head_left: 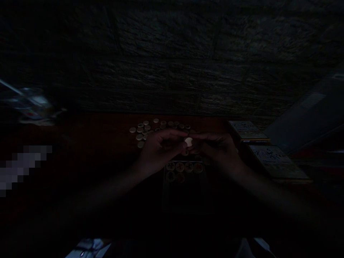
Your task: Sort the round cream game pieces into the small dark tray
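Observation:
In dim light, my left hand (161,145) and my right hand (219,147) meet at the middle of the table. Both sets of fingers are closed around one pale round Chinese chess piece (189,142), gripped by its edges. Just below my hands lies a shallow box (185,195), where several chess pieces (180,167) sit in a row with characters facing up; a second row holds two more. Behind my hands, many loose pieces (139,129) are scattered on the reddish table (102,132), some partly hidden by my fingers.
Two flat printed boxes (278,161) lie at the right. A blurred clear container (36,104) stands at the far left. A stone-block wall (166,68) rises behind the table, and a grey panel (306,107) slants at the right.

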Available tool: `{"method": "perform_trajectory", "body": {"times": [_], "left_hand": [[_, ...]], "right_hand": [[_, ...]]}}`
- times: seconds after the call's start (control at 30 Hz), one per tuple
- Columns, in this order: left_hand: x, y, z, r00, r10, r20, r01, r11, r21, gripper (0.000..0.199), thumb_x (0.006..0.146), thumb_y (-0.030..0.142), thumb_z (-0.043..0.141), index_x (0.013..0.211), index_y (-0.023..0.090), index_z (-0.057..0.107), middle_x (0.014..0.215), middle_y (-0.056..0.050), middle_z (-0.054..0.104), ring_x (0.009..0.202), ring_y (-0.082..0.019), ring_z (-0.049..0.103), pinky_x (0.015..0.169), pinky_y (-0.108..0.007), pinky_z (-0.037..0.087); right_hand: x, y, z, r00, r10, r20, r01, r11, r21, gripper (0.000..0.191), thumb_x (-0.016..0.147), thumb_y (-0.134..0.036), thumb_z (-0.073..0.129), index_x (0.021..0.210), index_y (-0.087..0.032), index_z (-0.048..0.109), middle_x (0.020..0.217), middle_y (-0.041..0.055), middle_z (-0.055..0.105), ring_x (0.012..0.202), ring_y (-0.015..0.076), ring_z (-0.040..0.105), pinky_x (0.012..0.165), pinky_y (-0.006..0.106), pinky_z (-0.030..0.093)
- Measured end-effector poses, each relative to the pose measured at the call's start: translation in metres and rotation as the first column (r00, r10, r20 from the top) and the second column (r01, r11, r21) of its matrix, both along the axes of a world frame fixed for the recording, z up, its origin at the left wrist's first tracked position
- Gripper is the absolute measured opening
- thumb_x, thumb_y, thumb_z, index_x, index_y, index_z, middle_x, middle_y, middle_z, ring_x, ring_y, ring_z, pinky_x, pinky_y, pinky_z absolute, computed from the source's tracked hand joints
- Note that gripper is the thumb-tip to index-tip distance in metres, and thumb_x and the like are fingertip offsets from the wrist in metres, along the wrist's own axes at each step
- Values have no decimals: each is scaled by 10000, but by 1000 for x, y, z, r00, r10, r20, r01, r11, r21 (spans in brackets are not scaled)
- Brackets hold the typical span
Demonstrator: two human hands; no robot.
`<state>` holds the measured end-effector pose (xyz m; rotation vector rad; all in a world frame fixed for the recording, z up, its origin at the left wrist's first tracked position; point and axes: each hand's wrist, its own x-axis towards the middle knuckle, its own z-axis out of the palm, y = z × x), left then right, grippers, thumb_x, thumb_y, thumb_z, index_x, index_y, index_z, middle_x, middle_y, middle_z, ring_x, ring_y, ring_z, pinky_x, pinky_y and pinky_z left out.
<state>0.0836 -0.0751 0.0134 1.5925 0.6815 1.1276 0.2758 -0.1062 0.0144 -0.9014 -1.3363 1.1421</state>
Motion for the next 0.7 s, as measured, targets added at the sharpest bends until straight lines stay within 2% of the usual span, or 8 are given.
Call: {"method": "perform_trajectory", "body": {"times": [0.1,0.3,0.47,0.6,0.7], "left_hand": [[-1,0,-2,1000,-3,22,2,999,52,202,843,216,782,1039,169,765,962,-57,824,795,-187,796,718,-275,660],[-2,-1,-8,997,-30,-67,41,983,181,223,899,208,731,1117,185,770,1020,-64,820,874,-189,794,804,-287,652],[-1,-1,-8,996,8,-87,12,974,225,234,833,195,795,1064,170,767,976,-63,820,872,-189,789,790,-267,644],[-1,0,-5,1000,-9,-29,14,985,173,216,843,205,783,1055,166,776,1006,-70,821,853,-190,795,764,-268,654],[-2,0,-4,1000,-5,-18,7,994,109,188,854,203,767,1039,178,788,1022,-64,822,862,-198,798,763,-283,661]], "right_hand": [[-1,0,-1,1000,-3,-21,3,1000,-11,187,760,-287,862,943,-263,830,821,25,816,686,168,770,678,287,636],[-1,3,-6,999,-8,-36,7,999,-33,126,749,-253,886,841,-225,804,729,3,789,620,122,735,610,216,607],[-3,2,-1,999,-25,-39,20,993,-113,170,710,-292,913,800,-203,799,715,19,784,588,134,728,576,227,607],[-2,1,-1,999,-23,-49,15,988,-154,214,697,-313,918,857,-212,817,797,36,804,670,164,761,648,268,632],[0,2,-6,999,-9,-42,3,991,-131,212,734,-321,895,912,-234,821,846,40,812,720,170,770,703,290,632]]}}
